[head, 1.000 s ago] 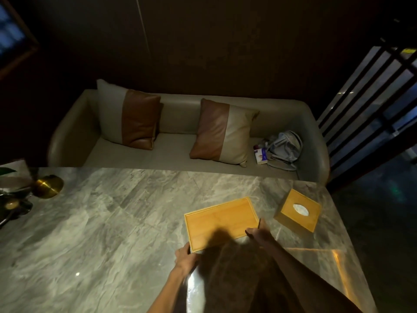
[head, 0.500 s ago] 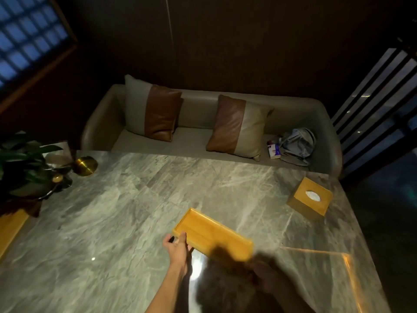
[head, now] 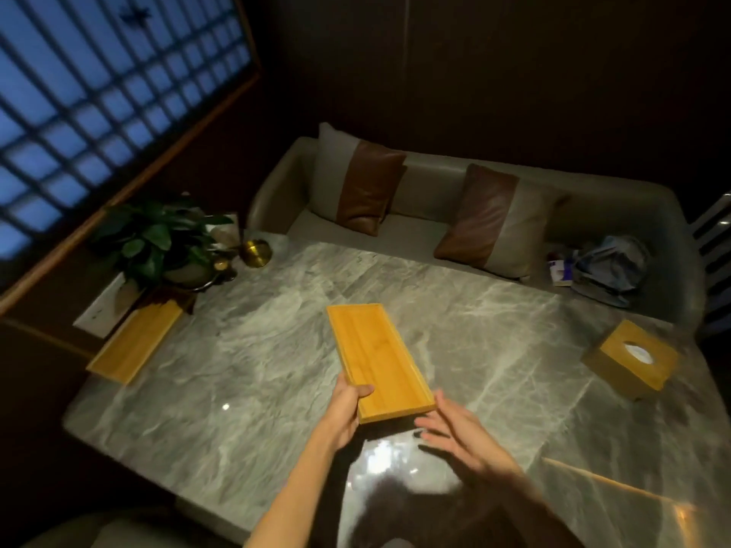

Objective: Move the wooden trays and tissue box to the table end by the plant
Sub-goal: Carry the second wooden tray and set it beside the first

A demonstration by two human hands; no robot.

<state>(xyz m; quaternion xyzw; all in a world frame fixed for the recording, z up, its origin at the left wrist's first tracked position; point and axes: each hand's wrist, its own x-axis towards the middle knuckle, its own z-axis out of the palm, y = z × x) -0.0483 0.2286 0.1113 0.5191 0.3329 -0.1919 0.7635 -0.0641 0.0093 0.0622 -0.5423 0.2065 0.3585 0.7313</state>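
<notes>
A long wooden tray (head: pixel 377 357) is held above the middle of the marble table (head: pixel 245 389), its near left corner gripped by my left hand (head: pixel 348 405). My right hand (head: pixel 451 429) hovers just off the tray's near right corner, fingers spread, holding nothing. A second wooden tray (head: pixel 134 342) lies at the table's left end beside the potted plant (head: pixel 158 239). The wooden tissue box (head: pixel 629 355) stands near the right end of the table.
A brass round object (head: pixel 257 253) sits by the plant. A grey sofa (head: pixel 427 195) with two cushions runs along the table's far side, with a bag (head: pixel 609 267) on its right end. A lattice window (head: pixel 99 92) fills the upper left.
The tray has been lifted off the table and turned lengthwise. My right hand has let go of it. The view has swung left, so the plant and second tray now show.
</notes>
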